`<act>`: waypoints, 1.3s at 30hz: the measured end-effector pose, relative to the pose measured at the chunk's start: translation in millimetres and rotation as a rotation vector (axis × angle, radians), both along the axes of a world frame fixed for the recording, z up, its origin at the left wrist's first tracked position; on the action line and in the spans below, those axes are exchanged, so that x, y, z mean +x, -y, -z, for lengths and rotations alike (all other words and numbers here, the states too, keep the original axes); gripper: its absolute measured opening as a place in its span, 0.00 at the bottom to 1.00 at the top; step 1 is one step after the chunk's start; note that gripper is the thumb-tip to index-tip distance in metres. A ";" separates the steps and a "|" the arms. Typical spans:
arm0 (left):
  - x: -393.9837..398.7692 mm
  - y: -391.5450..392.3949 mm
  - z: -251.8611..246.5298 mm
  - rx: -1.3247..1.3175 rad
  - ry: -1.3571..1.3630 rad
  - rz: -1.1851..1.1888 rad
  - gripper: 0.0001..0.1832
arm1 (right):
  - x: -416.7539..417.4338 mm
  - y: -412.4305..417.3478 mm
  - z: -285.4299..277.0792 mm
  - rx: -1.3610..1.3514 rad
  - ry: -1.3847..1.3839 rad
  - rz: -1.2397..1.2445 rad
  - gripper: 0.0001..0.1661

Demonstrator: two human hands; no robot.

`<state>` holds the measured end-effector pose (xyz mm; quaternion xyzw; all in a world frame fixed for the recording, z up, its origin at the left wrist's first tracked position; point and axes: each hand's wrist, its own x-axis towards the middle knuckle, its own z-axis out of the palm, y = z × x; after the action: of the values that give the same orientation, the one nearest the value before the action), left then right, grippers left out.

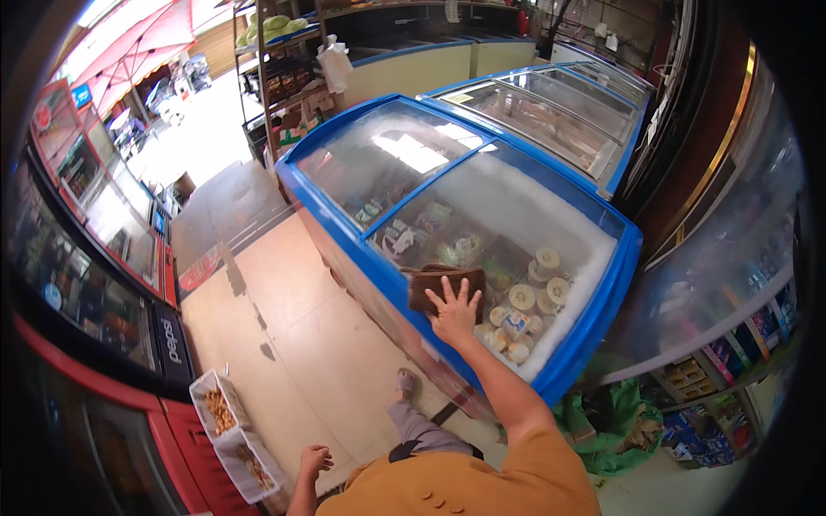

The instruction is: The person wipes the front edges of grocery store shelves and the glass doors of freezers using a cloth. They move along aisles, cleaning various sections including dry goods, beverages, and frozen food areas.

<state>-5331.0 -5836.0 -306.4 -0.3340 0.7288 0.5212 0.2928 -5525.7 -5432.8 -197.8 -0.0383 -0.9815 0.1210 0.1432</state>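
Note:
My right hand [455, 312] lies with spread fingers on a folded brown cloth [423, 291], pressing it against the sliding glass lid of a blue-framed chest freezer [393, 271]. Round tubs [522, 297] and other packaged goods show through the glass beside the cloth. White frost [555, 193] lines the freezer's inner wall. Low at my left side, my left hand [317, 459] hangs over the floor with its fingers curled; nothing can be seen in it.
Two white plastic baskets [250, 467] of small brown items stand by the red drinks coolers [181, 445] on the left. More chest freezers [548, 109] stand behind. A green plastic bag [613, 451] lies right of the freezer's near end. A metal shelf rack [262, 84] rises beyond its far end.

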 end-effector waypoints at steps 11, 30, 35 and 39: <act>-214.5 37.3 -25.0 -0.068 0.007 0.239 0.16 | -181.0 -110.0 -29.4 0.088 -0.041 0.241 0.25; -365.2 3.5 30.9 -0.254 0.162 0.754 0.14 | 6.0 -199.2 -29.8 0.123 0.167 1.428 0.27; -403.1 -51.5 9.6 -0.132 0.042 1.020 0.17 | -72.3 -104.8 -21.0 0.073 0.147 1.436 0.27; -436.5 -47.7 29.9 -0.128 -0.157 1.188 0.17 | -176.6 -65.9 -29.2 -0.135 -0.001 1.171 0.27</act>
<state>-5767.5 -5788.3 -336.3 0.1530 0.8399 0.2464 0.4587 -5702.4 -5366.9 -168.6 -0.5829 -0.7870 0.0841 0.1837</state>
